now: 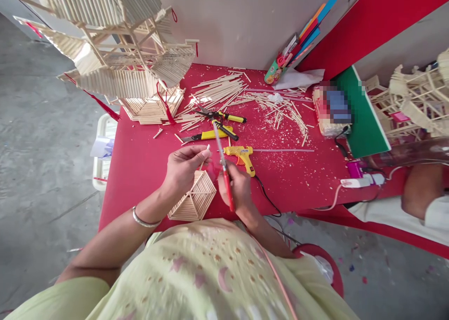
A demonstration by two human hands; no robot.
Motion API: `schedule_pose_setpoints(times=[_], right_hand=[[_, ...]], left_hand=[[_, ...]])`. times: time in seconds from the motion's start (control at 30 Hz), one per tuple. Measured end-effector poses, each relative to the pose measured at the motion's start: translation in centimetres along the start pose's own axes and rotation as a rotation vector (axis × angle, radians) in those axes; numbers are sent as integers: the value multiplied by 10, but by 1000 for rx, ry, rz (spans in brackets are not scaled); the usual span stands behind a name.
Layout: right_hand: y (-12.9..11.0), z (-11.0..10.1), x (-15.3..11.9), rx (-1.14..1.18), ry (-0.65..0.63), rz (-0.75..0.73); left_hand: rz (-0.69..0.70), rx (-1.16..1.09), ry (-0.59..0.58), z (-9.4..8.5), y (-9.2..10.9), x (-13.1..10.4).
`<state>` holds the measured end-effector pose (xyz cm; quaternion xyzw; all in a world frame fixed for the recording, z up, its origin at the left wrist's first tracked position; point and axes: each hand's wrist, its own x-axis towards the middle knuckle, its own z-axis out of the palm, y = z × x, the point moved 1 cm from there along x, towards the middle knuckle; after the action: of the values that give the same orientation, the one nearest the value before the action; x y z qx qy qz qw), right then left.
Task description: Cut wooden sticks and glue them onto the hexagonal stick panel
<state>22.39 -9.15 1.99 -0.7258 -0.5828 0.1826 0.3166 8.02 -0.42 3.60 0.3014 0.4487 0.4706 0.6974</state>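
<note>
My left hand (184, 168) pinches a short wooden stick (208, 147) between thumb and fingertips, its pale end poking up. In my right hand (238, 186) is a red-handled tool (228, 189) with a long, thin grey blade pointing away from me; it looks like a file. The blade is slightly blurred and stands apart from the stick. Below my hands, a hexagonal panel of wooden sticks (196, 198) lies near the table's front edge, partly hidden by my left wrist. Just beyond my right hand lies a yellow glue gun (245, 157).
Pliers (228, 117) and a yellow utility knife (210, 134) lie beyond my hands. Loose sticks (220, 90) and chips cover the back of the red table (140, 170). A tiered stick pagoda (115, 76) stands left. A power strip (361, 180) and another person's arm (423, 189) are right.
</note>
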Motion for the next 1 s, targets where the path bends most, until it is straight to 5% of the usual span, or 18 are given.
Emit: schedule_pose_setpoints(times=[0.13, 0.3, 0.4, 0.6, 0.8, 1.0], right_hand=[[22, -36, 41, -220, 125, 66], [78, -76, 115, -581, 58, 218], [99, -77, 132, -623, -37, 253], [66, -54, 77, -436, 246, 39], [15, 11, 16, -39, -114, -231], [14, 38, 8, -87, -194, -210]], left_hand=[[36, 183, -60, -16, 0, 14], [274, 687, -189, -45, 9, 44], [178, 896, -354, -55, 11, 59], [44, 1087, -549, -54, 4, 70], [60, 1363, -534, -49, 3, 65], [133, 1411, -483, -55, -1, 58]])
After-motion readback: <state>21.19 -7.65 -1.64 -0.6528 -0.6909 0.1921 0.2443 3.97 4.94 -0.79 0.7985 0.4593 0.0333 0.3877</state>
